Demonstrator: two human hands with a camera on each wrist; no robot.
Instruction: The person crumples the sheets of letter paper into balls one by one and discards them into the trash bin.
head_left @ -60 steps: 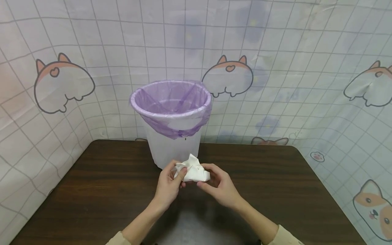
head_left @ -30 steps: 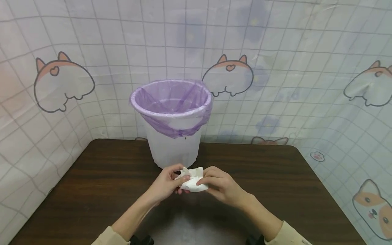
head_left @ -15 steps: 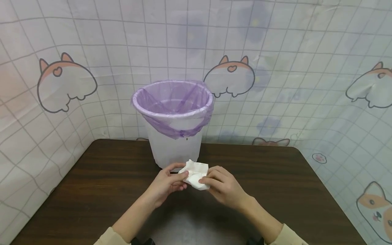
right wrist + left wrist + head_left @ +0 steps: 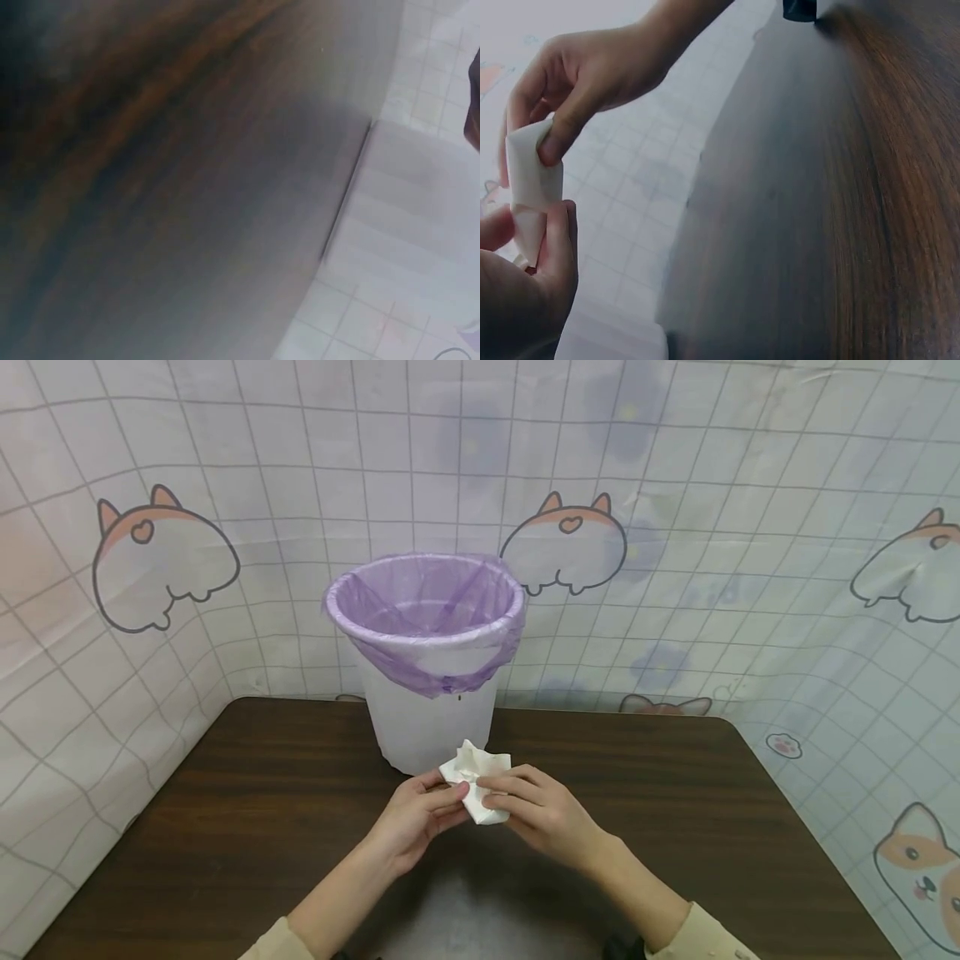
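Note:
A white tissue [image 4: 471, 763], creased and partly folded, is held up between both hands above the near middle of the table. My left hand [image 4: 411, 823] pinches its left side, thumb on top. On the opposite side, my right hand [image 4: 553, 818] grips the tissue with its fingers laid over the front. In the left wrist view the tissue [image 4: 531, 169] spans the gap between the right hand [image 4: 604, 71] above and the left hand [image 4: 525, 289] below. Only a sliver of a hand [image 4: 472, 109] shows at the right wrist view's edge; the tissue is out of that view.
Behind the hands stands a white trash bin [image 4: 431, 727] lined with a purple bag [image 4: 442, 681], its mouth uncovered. Dark wood-grain table [image 4: 660, 810] surrounds it. A grid-patterned curtain [image 4: 675, 468] with cartoon corgis encloses the back and sides. A small black object [image 4: 800, 9] sits near the table's edge.
The tissue has been turned and refolded between the fingers. The right hand's fingers have shifted from its right edge to lie over its front. The bin has not moved.

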